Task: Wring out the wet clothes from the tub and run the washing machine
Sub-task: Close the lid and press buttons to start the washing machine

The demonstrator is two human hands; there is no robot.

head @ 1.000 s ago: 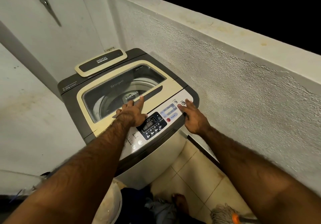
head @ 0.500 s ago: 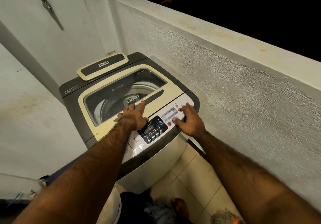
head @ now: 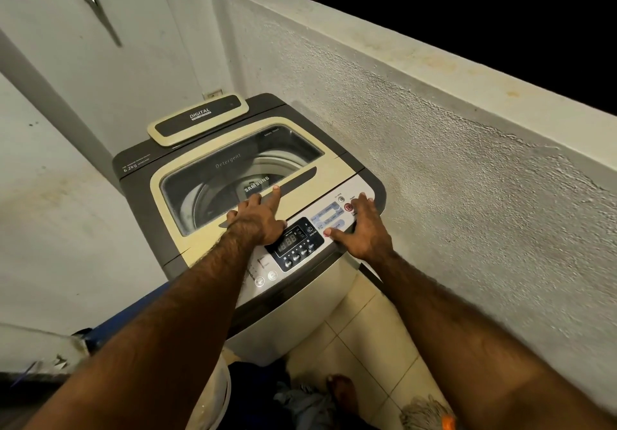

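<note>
Washing machine, mop on tiled floor

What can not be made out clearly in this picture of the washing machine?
Head view:
What the drum holds: dim behind the tinted lid window.
Control panel labels: too small.
Any button under the right hand: covered by it.
Clothes at the bottom: cut off by the frame edge.
</note>
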